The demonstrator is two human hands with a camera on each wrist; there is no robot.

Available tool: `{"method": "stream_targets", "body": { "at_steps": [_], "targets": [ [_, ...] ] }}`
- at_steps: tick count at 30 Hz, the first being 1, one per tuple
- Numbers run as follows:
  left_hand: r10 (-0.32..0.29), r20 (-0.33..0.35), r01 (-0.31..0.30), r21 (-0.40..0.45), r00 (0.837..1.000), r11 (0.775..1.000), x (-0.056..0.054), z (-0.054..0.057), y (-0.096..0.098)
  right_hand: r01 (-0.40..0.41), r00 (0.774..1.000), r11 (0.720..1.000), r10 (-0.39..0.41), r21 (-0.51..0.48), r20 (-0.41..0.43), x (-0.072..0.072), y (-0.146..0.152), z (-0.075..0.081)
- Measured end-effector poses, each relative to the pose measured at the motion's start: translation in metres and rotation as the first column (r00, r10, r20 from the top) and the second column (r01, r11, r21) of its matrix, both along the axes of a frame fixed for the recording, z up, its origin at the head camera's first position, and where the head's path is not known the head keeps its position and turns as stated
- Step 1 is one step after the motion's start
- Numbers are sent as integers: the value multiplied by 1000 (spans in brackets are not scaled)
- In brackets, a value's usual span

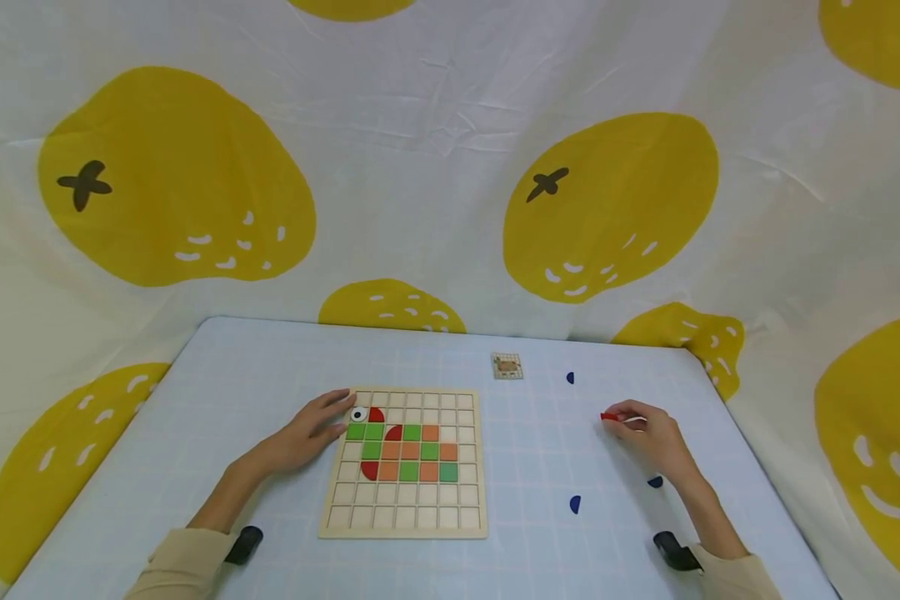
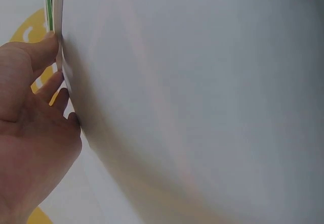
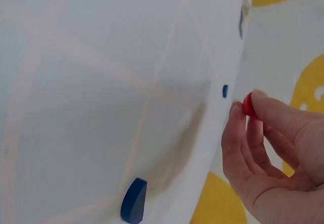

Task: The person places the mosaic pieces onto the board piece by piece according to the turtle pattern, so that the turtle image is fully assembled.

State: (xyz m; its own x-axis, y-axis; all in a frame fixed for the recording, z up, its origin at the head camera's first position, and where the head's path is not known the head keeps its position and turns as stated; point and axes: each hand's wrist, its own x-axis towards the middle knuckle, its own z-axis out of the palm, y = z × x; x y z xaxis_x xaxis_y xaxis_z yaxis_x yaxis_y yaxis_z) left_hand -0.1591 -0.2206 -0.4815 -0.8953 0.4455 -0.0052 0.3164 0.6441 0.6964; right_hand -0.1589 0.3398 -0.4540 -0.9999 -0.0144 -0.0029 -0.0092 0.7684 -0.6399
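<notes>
A wooden grid board (image 1: pixel 417 527) lies on the table, with green, orange and red pieces plus a round white eye piece (image 1: pixel 358 413) set in its squares. At its upper left edge, my left hand (image 1: pixel 307 435) rests with extended fingers; the left wrist view shows the thumb touching the board's edge (image 2: pixel 58 11). My right hand (image 1: pixel 648 435) is above the table on the right, pinching a small red piece (image 1: pixel 608 416) between thumb and fingertips. In the right wrist view the red piece (image 3: pixel 247 105) is partly hidden by the thumb.
Three dark blue rounded pieces lie right of the board: a far one (image 1: pixel 570 378), a near one (image 1: pixel 575 504) and one beside the right forearm (image 1: pixel 655 482). A small picture card (image 1: pixel 507 366) lies behind the board. A fruit-print curtain (image 1: pixel 420 167) hangs behind the table.
</notes>
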Motion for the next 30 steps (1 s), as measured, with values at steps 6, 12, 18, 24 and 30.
{"method": "stream_targets", "body": {
  "at_steps": [6,12,18,24,30],
  "targets": [
    [0,-6,0,3,1000,1000,1,2,1,-57,998,998,56,-29,-18,-7,-16,4],
    [0,-4,0,-2,1000,1000,2,3,2,-105,994,991,105,-80,-10,-13,-34,8],
    [-1,-3,1,-2,1000,1000,2,4,3,-156,988,981,156,-111,-12,-20,-51,10],
    [4,-8,-4,-3,1000,1000,1,3,1,-218,976,967,215,-132,-35,-26,-67,10],
    [2,-2,-2,-2,1000,1000,0,0,0,-243,970,958,240,-153,-40,-32,-86,9]
  ]
}}
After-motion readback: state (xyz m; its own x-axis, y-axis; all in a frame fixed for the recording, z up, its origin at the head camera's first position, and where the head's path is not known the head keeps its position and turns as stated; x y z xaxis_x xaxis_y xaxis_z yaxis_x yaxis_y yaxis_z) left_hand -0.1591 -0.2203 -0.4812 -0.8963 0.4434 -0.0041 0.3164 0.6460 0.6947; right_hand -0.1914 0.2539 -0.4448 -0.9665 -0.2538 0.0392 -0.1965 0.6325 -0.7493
